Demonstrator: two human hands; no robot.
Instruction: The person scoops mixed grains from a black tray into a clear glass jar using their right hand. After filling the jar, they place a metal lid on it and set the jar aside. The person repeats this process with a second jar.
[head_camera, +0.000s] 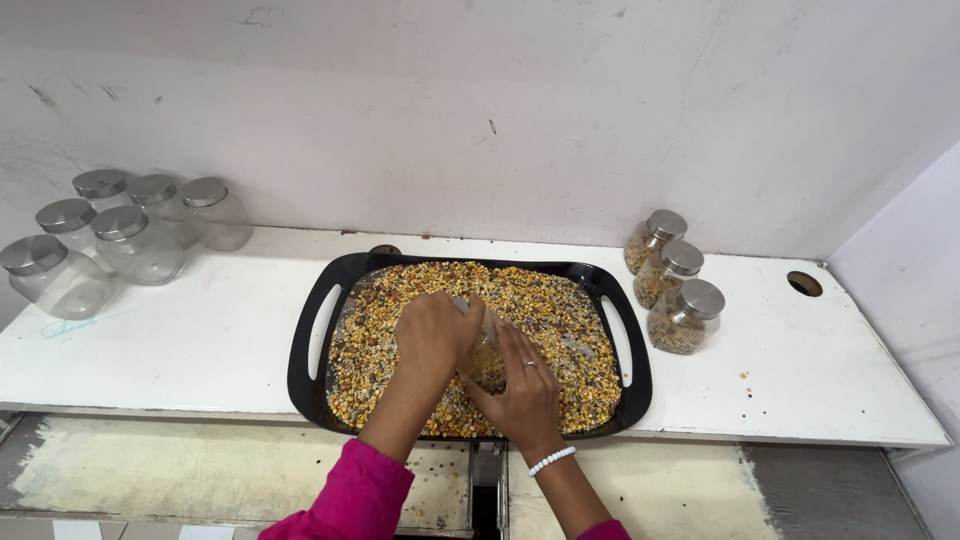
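Two hands at centre frame, both on one clear jar (486, 352) lying over the black tray (303, 370).

- Left hand (433, 335): I read it cupped over the jar's upper end, fingers curled closed around it; whether they pinch a lid I cannot tell.
- Right hand (522, 388): fingers wrapped round the jar's lower body, ring on one finger, white bead bracelet (552, 461) at the wrist.
- Jar: partly filled with grain, tipped well off upright. Long axis runs from upper left to lower right of the frame; the mouth end seems to point up-left, under the left hand, though it is covered.
- Tray: filled with mixed yellow and brown grains (560, 330), set on the white shelf (200, 340).
- Six empty steel-lidded jars (120, 245), upper left of frame.
- Three filled jars (672, 280), right of the tray.

Step in hand, as I judge it: scooping or filling the jar from the tray. The next move would call for tilting it upright without spilling, with the grip kept firm on the body.
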